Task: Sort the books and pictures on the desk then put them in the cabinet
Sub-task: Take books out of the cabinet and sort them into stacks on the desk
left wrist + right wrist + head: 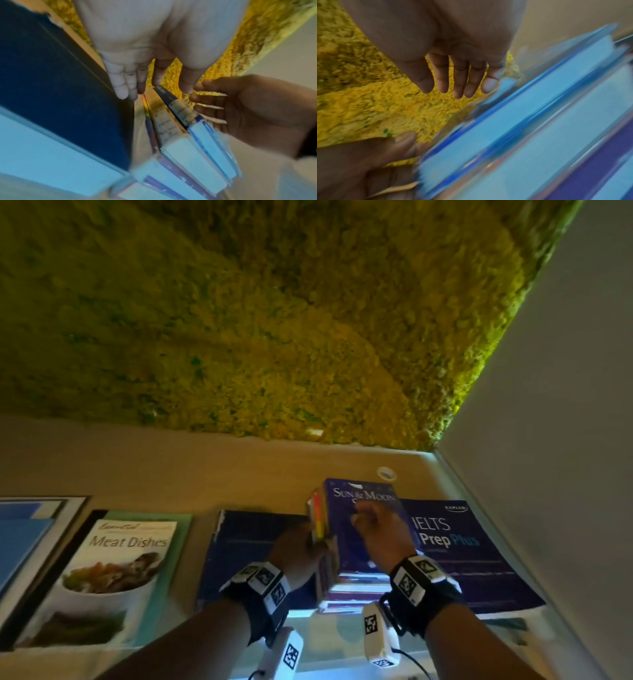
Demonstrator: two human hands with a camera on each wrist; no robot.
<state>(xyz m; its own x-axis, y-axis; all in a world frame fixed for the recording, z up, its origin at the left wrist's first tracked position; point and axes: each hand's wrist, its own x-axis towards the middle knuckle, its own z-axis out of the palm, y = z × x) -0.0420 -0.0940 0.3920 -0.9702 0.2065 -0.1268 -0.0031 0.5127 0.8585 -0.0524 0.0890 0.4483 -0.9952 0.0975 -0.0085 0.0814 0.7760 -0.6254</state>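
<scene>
A stack of books point(346, 583) lies in the middle of the desk point(171, 467), with a purple "Sun & Moon" book point(346, 508) on top. My left hand point(301, 546) rests against the stack's left side, fingers straight. My right hand point(380, 525) lies on the top cover. In the left wrist view my left hand's fingers point(123, 88) reach between a dark blue book point(60, 88) and the stack point(193, 148), and the right hand point(240, 108) is spread beside it. The blurred right wrist view shows straight fingers point(457, 86) above the page edges point(522, 135).
An "IELTS Prep Plus" book point(462, 553) lies right of the stack, the dark blue book point(246, 553) left of it. Further left are a "Meat Dishes" book point(113, 577) and a framed picture point(27, 535). A mossy yellow wall point(274, 320) stands behind, a pale panel point(565, 405) at right.
</scene>
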